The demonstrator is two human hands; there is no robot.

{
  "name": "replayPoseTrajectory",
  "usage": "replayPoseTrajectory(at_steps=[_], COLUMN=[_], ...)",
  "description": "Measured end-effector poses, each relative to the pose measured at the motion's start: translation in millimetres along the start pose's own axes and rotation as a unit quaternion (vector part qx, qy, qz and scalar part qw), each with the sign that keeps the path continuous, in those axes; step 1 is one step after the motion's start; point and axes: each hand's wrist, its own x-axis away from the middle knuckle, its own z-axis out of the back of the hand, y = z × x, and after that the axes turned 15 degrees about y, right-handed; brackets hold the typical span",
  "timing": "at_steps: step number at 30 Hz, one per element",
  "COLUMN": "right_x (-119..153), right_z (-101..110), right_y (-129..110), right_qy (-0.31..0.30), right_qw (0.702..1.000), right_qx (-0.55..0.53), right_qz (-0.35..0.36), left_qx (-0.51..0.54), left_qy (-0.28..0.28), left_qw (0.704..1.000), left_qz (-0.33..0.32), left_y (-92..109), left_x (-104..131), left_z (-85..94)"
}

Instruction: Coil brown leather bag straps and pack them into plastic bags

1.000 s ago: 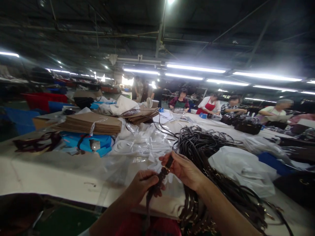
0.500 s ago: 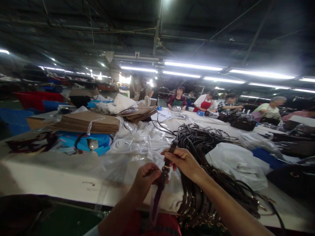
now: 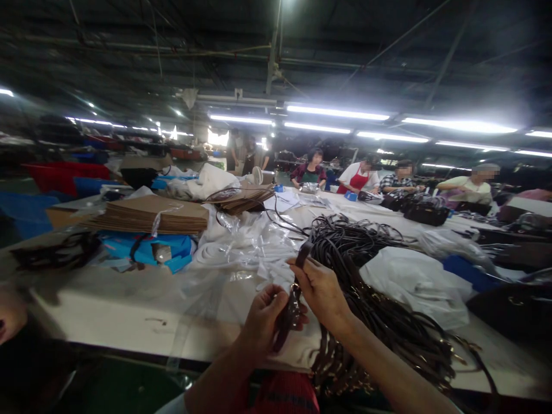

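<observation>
A dark brown strap point(image 3: 303, 253) with a metal buckle is held up over the near edge of the table. My left hand point(image 3: 269, 313) is closed around its lower part, where clear plastic shines. Higher up, my right hand point(image 3: 321, 287) pinches the strap near its top, fingers closed. The buckle lies between the hands, partly covered by fingers. Just right of my hands a large heap of dark straps point(image 3: 349, 244) spreads over the table, its metal-fitted ends hanging at the near edge.
Brown cardboard sheets point(image 3: 150, 213) are stacked on the left above a blue package point(image 3: 149, 248). Clear plastic and white wrapping point(image 3: 233, 247) lie mid-table. A white bag point(image 3: 414, 282) is at right. Several people work across the table. Another person's hand point(image 3: 11, 316) shows at the left edge.
My left hand has shifted slightly right and closer to my right hand, and the strap's lower end has risen. Another person's hand has come in at the left edge.
</observation>
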Motion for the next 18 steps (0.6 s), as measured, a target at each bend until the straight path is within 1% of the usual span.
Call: replayPoseTrajectory(at_steps=[1, 3, 6, 8, 13, 18], right_x=[0.9, 2.2, 5.0, 8.0, 13.7, 18.7], right_z=[-0.6, -1.0, -0.1, 1.7, 8.7, 11.0], right_y=[0.4, -0.4, -4.7, -7.5, -7.4, 0.0], right_qy=[0.008, 0.006, -0.019, -0.04, -0.069, -0.1], right_qw=[1.0, 0.999, 0.998, 0.996, 0.994, 0.994], right_qx=[0.008, 0.013, -0.016, -0.044, -0.075, -0.045], right_qz=[0.011, 0.031, 0.06, 0.065, 0.039, -0.005], left_qx=[0.017, 0.021, 0.001, -0.004, 0.004, -0.01], left_qy=[-0.01, -0.02, 0.001, 0.007, -0.009, -0.005], left_qw=[1.0, 0.999, 1.0, 1.0, 1.0, 1.0], left_qz=[0.017, 0.03, 0.021, 0.008, -0.004, 0.001], left_y=[-1.9, -5.9, -12.6, -16.5, -16.3, -10.4], left_x=[1.4, 2.8, 1.0, -1.1, -1.7, -2.1], left_z=[0.0, 1.3, 4.5, 6.1, 4.7, 1.4])
